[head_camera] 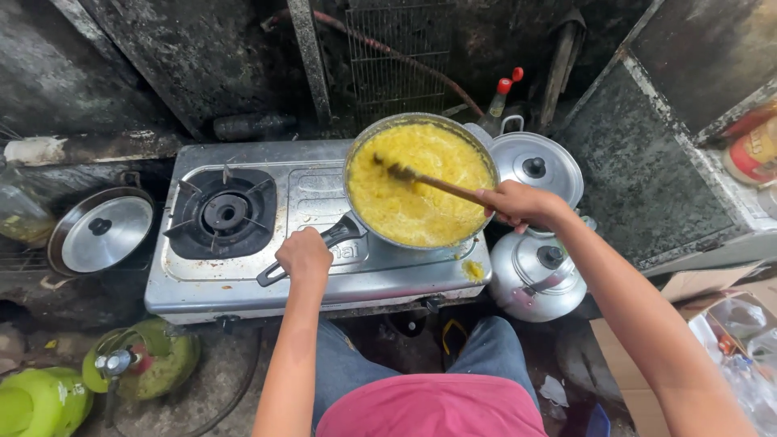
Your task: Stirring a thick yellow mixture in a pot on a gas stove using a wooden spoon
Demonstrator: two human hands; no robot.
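Observation:
A metal pan (359,144) full of yellow rice (425,202) sits on the right burner of a steel two-burner gas stove (316,279). My left hand (303,255) grips the pan's black handle (338,233) near the stove's front. Over the pan's right rim, my right hand (518,202) holds a wooden spoon (433,183), whose dark tip is sunk in the rice near the pan's middle.
The left burner (223,212) is bare. A pot lid (104,233) lies left of the stove. A lidded pot (536,164) and a kettle (534,275) stand to the right. Green gas cylinders (142,360) sit on the floor at lower left. A cardboard box (704,324) is at right.

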